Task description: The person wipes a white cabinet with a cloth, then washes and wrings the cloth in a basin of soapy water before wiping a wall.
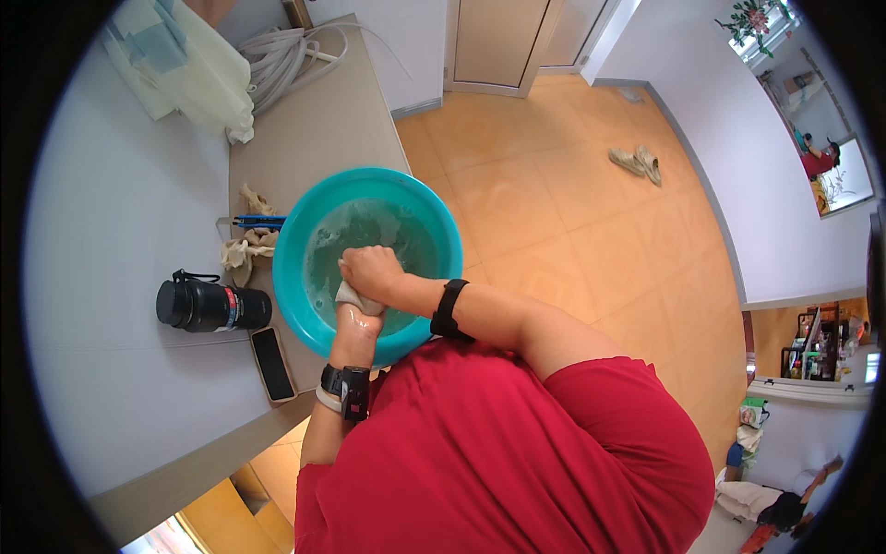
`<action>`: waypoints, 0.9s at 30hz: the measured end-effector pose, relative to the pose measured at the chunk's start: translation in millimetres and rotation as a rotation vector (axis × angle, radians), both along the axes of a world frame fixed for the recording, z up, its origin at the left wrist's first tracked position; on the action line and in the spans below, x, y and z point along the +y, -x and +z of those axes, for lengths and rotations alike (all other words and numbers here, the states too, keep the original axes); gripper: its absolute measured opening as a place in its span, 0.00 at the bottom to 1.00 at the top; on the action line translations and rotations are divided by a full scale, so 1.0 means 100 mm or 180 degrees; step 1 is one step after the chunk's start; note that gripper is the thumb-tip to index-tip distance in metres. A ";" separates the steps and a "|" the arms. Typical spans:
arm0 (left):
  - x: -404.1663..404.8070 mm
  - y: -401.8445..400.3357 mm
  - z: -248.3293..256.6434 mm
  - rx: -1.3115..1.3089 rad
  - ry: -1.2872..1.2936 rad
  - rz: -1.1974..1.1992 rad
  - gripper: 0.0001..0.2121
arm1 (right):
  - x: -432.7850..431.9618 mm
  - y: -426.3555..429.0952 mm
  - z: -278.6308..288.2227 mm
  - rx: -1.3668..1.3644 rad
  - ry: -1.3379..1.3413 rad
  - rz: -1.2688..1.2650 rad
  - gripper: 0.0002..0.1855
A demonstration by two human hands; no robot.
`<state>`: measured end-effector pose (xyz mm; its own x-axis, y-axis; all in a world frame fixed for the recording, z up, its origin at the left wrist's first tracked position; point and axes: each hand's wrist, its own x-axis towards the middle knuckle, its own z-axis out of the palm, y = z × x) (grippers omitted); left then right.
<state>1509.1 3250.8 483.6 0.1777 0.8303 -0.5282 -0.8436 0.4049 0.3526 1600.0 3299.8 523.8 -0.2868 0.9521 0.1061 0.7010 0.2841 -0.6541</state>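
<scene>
A teal plastic basin point(291, 308) holds cloudy, sudsy water point(415, 239). Over the water, my right hand point(372, 271) is curled into a fist on a wet, pale cloth point(354, 298). My left hand point(360, 321) is just below it, the cloth bunched between the two. My left palm and fingers are largely hidden by the cloth and my right hand. Wet skin glistens at my left wrist.
The basin stands on a beige ledge point(332, 111) against a wall. Left of it are a black bottle point(214, 308) on its side, a smartphone point(273, 365), a blue-and-black tool point(259, 221) and crumpled cloths point(246, 253). Coiled hose point(284, 62) lies farther back; shoes point(635, 164) are on the tiled floor.
</scene>
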 end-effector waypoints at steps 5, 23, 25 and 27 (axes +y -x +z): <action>0.02 0.10 -0.16 -0.0430 -0.0147 -0.0005 0.13 | -0.37 0.07 0.20 -0.0038 -0.0485 0.0459 0.11; -0.04 0.07 -0.16 0.0455 0.1041 -0.0484 0.23 | -0.07 -0.31 -0.60 -0.0312 0.0720 0.0312 0.09; 0.06 0.08 -0.16 0.0692 0.0485 -0.0695 0.20 | -0.09 -0.19 -0.36 0.0214 0.0521 0.0319 0.08; 0.14 0.53 -0.63 0.0862 -0.1377 -0.1252 0.18 | -0.24 -0.15 0.42 0.0900 0.1012 0.0562 0.08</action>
